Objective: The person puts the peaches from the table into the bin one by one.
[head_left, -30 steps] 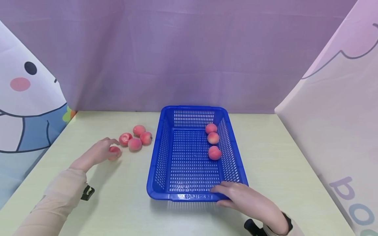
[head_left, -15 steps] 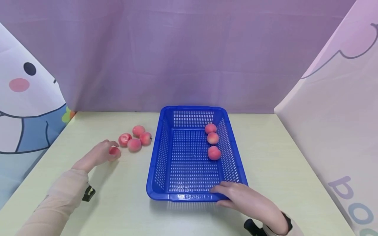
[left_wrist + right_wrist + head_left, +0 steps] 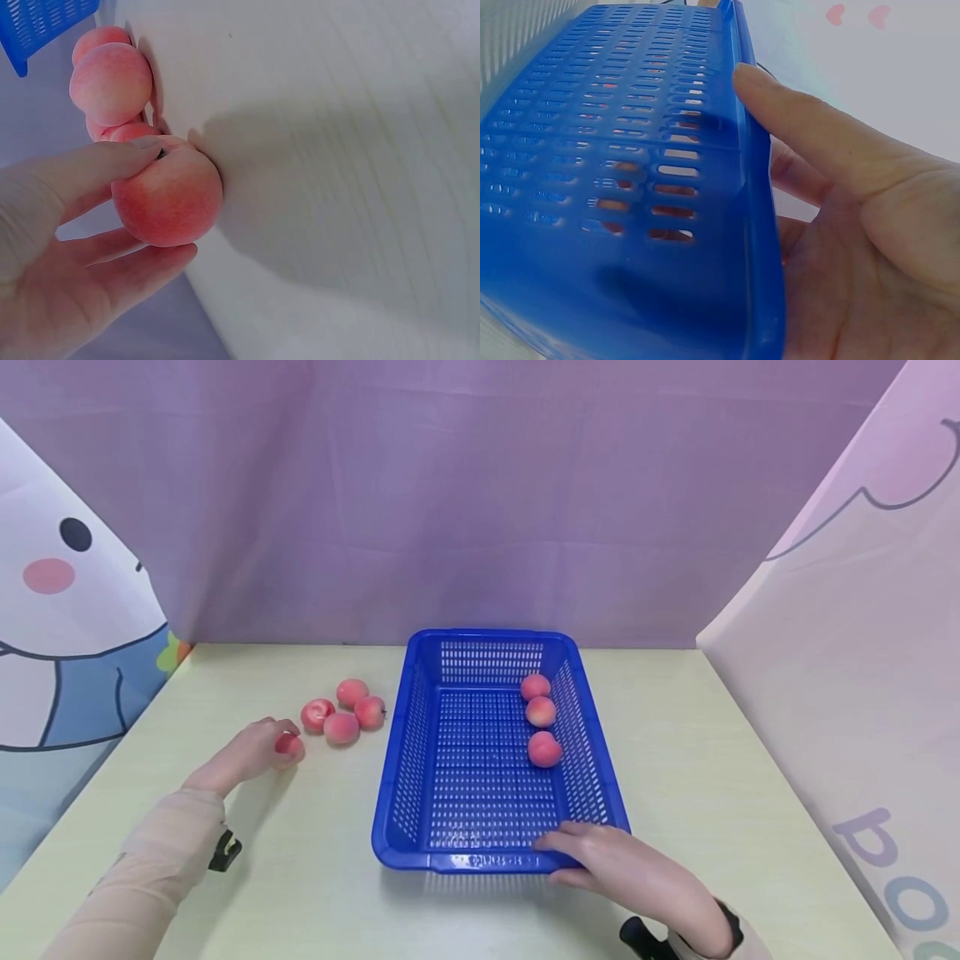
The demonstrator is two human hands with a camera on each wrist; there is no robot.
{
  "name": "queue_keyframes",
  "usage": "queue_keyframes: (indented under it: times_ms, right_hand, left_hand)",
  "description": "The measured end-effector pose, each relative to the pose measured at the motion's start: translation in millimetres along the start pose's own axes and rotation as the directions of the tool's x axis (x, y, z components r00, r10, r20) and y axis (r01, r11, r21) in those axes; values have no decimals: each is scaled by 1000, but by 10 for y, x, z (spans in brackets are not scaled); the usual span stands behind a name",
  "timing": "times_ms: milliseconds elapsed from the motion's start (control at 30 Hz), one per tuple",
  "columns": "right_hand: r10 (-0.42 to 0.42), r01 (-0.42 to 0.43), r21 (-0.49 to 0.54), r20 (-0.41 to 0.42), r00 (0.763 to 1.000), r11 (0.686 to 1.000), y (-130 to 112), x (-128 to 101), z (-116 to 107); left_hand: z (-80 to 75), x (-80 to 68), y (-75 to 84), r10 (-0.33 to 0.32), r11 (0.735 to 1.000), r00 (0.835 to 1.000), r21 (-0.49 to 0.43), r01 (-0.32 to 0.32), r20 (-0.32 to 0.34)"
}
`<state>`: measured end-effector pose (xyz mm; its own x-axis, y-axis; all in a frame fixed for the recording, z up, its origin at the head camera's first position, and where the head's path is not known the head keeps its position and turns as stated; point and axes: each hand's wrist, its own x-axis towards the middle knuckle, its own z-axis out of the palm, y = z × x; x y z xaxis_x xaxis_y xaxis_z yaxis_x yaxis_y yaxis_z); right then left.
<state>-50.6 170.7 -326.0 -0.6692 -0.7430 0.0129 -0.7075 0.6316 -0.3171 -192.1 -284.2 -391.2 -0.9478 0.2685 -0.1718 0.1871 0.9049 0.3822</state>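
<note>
A blue slotted basket (image 3: 420, 777) sits mid-table with three peaches (image 3: 545, 748) along its right inner wall. My right hand (image 3: 592, 856) grips the basket's near right rim, thumb on top and fingers under it (image 3: 817, 142). My left hand (image 3: 251, 752) curls its fingers and thumb round a pink peach (image 3: 289, 744) on the table left of the basket; in the left wrist view that peach (image 3: 169, 199) sits between thumb and fingers. Three more peaches (image 3: 341, 727) lie in a cluster just beyond it, seen also as a peach (image 3: 111, 82) in the left wrist view.
A pale green table (image 3: 712, 777) is walled by a purple backdrop (image 3: 480, 502) behind and printed panels (image 3: 67, 635) at left and right. The basket corner (image 3: 37, 22) shows past the peach cluster in the left wrist view.
My left hand has closed more tightly round the peach and shifted very slightly; the right hand and basket have stayed put.
</note>
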Motion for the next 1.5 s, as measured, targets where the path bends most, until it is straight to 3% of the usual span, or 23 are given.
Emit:
queue_keyframes:
  times_ms: [200,600,833,1000,1333,1500]
  right_hand:
    - [0,0,6,-1,1000,1000,-5,-1,-5]
    - [-4,4,3,-8,1000,1000,-12,-1,-7]
    - [-11,11,-1,-14,1000,1000,-8,1,-2]
    - [-5,5,2,-11,1000,1000,-11,2,-6]
    - [7,-7,-1,6,1000,1000,-16,5,-16]
    - [-5,5,-6,2,1000,1000,-10,8,-15]
  left_hand:
    - [-43,-9,35,-23,1000,999,-6,23,27]
    - [-209,-40,176,2,1000,998,22,-3,60]
    - [-302,-45,258,63,997,997,36,-64,40]
    - [-365,-54,358,99,994,994,38,-100,38]
    - [-487,-64,603,87,996,994,23,-88,68]
    - [-544,-58,728,125,991,991,35,-127,54]
